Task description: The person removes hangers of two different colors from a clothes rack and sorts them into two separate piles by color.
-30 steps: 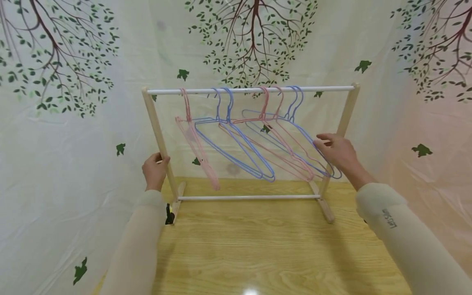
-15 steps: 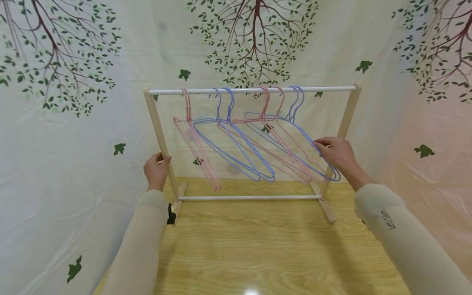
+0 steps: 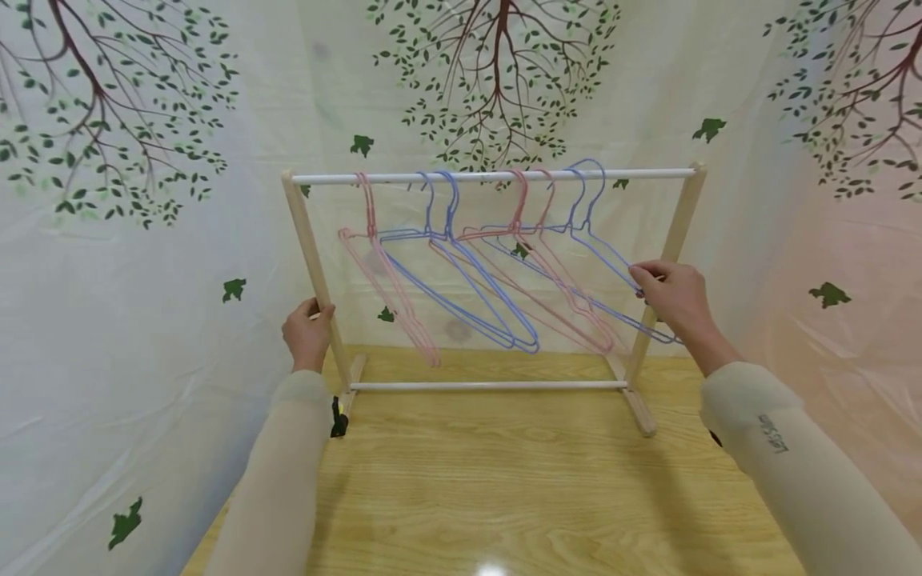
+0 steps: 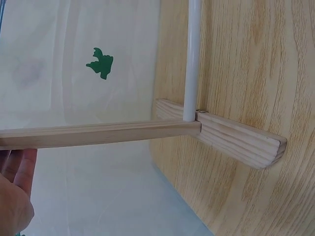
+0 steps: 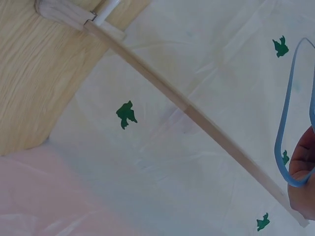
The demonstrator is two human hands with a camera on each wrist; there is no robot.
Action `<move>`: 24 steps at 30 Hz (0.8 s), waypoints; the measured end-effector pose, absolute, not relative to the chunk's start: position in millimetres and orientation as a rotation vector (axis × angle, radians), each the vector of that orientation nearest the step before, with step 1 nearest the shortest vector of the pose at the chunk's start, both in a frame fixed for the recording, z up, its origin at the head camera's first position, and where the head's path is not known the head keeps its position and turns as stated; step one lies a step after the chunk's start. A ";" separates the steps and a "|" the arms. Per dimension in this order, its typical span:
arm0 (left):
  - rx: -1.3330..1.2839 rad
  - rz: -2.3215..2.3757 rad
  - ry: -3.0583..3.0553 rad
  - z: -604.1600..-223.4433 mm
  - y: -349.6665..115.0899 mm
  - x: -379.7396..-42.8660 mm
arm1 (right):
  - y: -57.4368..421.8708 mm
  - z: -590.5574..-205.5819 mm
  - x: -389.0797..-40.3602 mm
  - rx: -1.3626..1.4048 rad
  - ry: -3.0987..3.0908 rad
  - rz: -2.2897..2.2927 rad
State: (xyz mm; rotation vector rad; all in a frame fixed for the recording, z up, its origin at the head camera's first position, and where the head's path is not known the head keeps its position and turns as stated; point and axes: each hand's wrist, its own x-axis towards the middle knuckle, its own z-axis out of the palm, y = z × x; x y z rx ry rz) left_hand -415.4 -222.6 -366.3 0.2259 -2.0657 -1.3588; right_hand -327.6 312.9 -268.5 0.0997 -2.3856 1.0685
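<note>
Right hand (image 3: pixel 675 298) pinches a blue hanger (image 5: pixel 283 123); only the head view shows its hook (image 3: pixel 604 178), above the grip. Left hand (image 3: pixel 307 334) grips the wooden post (image 3: pixel 309 252).

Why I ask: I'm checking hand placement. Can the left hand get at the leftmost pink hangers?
Probably yes, after letting go: the left hand holds the wooden post, the only visible thing between it and the pink hangers.

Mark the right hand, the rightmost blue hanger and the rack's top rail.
Right hand (image 3: pixel 677 298), head view: back of the hand.
Rightmost blue hanger (image 3: pixel 588 227), head view: neck below the hook.
Top rail (image 3: pixel 484 176), head view: bare middle stretch.
</note>
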 end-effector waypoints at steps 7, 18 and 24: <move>0.248 -1.364 -2.062 -367.5 -221.7 -417.5 | 323.8 -274.4 -321.3 0.038 -2.288 1.173; 0.262 -1.341 -2.095 -368.6 -222.3 -418.7 | 340.1 -292.2 -300.5 -0.063 -2.093 1.310; 0.255 -1.338 -2.107 -370.0 -226.4 -421.2 | 340.7 -308.3 -287.2 -0.093 -1.947 1.408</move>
